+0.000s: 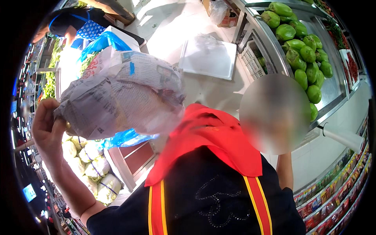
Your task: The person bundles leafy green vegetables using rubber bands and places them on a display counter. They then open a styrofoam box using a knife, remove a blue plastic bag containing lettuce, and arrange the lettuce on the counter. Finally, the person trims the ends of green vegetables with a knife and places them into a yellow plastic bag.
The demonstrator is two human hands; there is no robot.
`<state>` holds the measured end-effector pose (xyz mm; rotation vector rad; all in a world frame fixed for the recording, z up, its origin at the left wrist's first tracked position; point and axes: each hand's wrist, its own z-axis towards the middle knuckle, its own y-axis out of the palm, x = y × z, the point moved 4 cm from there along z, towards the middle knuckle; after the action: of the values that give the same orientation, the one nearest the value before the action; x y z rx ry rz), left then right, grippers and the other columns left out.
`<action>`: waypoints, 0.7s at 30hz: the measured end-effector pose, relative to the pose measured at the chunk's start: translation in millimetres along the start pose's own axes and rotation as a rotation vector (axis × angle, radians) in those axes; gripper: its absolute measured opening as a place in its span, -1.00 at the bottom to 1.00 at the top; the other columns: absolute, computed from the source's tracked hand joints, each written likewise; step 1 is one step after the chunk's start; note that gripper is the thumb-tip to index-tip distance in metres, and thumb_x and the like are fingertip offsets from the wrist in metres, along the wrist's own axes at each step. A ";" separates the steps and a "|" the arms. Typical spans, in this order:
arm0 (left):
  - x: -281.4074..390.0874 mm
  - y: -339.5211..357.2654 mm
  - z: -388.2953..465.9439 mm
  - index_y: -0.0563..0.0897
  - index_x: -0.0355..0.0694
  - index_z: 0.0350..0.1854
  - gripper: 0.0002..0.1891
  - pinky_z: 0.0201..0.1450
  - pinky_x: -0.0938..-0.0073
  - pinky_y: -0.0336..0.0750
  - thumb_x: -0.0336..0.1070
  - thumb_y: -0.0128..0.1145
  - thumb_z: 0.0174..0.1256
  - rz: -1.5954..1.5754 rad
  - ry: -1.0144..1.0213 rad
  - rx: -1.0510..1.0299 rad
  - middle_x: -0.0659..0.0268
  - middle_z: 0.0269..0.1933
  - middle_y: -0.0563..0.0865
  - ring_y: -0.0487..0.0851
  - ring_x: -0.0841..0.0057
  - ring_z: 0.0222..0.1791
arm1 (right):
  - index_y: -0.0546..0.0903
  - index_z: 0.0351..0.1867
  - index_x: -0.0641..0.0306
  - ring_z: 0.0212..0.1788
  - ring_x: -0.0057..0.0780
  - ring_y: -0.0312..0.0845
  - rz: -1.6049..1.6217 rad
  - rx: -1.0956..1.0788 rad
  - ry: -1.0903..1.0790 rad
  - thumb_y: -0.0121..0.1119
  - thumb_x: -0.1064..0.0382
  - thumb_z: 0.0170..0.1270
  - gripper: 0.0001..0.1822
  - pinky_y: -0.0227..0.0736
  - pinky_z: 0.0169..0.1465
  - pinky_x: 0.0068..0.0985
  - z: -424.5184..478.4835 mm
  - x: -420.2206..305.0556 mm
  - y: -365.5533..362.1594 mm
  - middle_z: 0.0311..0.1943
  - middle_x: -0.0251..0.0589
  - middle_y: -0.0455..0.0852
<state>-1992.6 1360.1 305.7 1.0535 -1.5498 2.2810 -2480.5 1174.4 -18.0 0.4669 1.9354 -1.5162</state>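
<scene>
My left hand pinches one end of a large crumpled bundle of newspaper. The printed paper hangs in front of me, above a vegetable display, and whatever it may enclose is hidden. Behind its lower edge, blue plastic film shows next to napa cabbages, which are bound with dark bands. My right forearm rises at the right, but a round blurred patch covers the hand, so its grip cannot be made out. A red neckerchief lies over my chest.
Green eggplants sit on a metal-edged counter at the right. On the floor lies a white foam lid, near a white plastic crate. Another person stands at the upper left. Packaged goods line shelves at lower right.
</scene>
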 end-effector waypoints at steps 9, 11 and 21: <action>-25.3 96.6 120.3 0.49 -0.29 -0.25 -0.82 -0.39 0.83 0.25 -0.67 0.06 0.14 -0.150 -0.067 -0.189 0.52 -0.38 0.50 0.39 0.87 -0.43 | 0.52 -0.31 0.39 -0.33 -0.20 0.54 -0.029 0.028 0.147 0.26 0.28 -0.07 -0.71 0.41 -0.22 -0.37 56.1 18.1 -18.4 -0.38 -0.09 0.57; -37.5 115.1 144.4 0.49 -0.28 -0.26 -0.82 -0.41 0.84 0.24 -0.63 0.11 0.12 -0.070 -0.082 -0.147 0.54 -0.39 0.48 0.37 0.88 -0.43 | 0.52 -0.30 0.39 -0.32 -0.20 0.54 -0.036 0.026 0.172 0.26 0.28 -0.06 -0.71 0.41 -0.21 -0.38 70.7 16.2 -19.7 -0.38 -0.09 0.57; -77.0 173.7 218.7 0.50 -0.28 -0.30 -0.82 -0.47 0.86 0.24 -0.57 0.19 0.06 -0.046 -0.171 0.018 0.53 -0.46 0.50 0.35 0.89 -0.49 | 0.52 -0.28 0.40 -0.31 -0.21 0.55 -0.054 -0.058 0.215 0.27 0.26 -0.04 -0.69 0.42 -0.20 -0.38 168.8 12.7 -27.5 -0.36 -0.08 0.58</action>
<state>-1928.3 1111.2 172.0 1.3051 -1.5511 2.2295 -2463.5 1004.1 -30.1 0.5764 2.1662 -1.4902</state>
